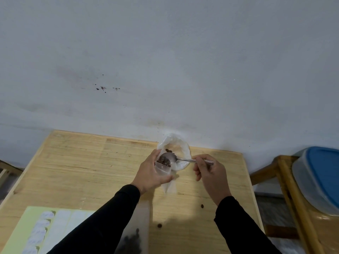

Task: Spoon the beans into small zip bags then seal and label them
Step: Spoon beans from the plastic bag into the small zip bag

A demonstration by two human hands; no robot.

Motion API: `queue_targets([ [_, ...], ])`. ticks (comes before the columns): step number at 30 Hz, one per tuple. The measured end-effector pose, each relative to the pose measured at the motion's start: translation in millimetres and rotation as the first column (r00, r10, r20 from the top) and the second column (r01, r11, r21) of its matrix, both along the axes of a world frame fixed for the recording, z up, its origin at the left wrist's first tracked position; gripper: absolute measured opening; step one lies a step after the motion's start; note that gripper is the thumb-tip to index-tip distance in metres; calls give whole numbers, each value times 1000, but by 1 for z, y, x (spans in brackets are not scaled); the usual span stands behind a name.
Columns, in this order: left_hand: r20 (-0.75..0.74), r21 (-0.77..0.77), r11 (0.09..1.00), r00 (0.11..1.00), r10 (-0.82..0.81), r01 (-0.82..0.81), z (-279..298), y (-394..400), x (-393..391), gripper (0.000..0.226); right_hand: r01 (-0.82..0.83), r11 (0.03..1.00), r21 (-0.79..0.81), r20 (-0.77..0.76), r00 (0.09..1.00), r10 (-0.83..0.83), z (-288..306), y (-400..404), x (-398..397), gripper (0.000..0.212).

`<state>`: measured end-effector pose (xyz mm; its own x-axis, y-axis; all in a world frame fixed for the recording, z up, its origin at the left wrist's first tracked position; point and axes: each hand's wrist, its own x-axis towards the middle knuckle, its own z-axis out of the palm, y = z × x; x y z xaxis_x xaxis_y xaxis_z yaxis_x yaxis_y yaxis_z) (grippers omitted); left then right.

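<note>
- Pale wall rises behind a wooden table.
- Left hand curls round a small zip bag, holding its mouth open.
- Right hand pinches a spoon whose bowl of beans sits at the bag mouth, over a larger bag.
- Label sheet lies near left; a filled bag sits between the sleeves.
</note>
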<state>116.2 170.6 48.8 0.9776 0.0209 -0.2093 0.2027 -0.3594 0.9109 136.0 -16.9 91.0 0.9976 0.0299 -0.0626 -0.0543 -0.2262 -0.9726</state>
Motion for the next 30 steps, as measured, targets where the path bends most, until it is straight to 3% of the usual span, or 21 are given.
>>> queue_targets([
  [3,1,24,1000,1000,-5,5,-1,2,0,96,9,1000,19,42,999,-9,0,-2,3,18],
  [7,19,15,1000,1000,-1,1,-2,4,-2,87,199,971,136,16,979,-203,-10,-8,11,21],
  [12,28,-2,1000,999,-17,17,-4,5,-3,98,308,950,-58,-60,949,-311,-51,-2,14,18],
  [16,49,46,998,998,-40,38,-6,3,-1,97,329,940,-89,-88,938,-336,-68,9,12,17],
  [20,56,64,995,996,-76,72,-10,1,1,98,372,928,25,-238,904,-356,-75,14,13,15],
  [25,37,59,994,995,-91,89,-15,3,5,98,393,898,197,-470,842,-265,-78,16,22,16],
  [30,24,83,994,997,-72,70,-18,7,4,104,422,856,299,-555,806,-204,-72,10,28,17],
])
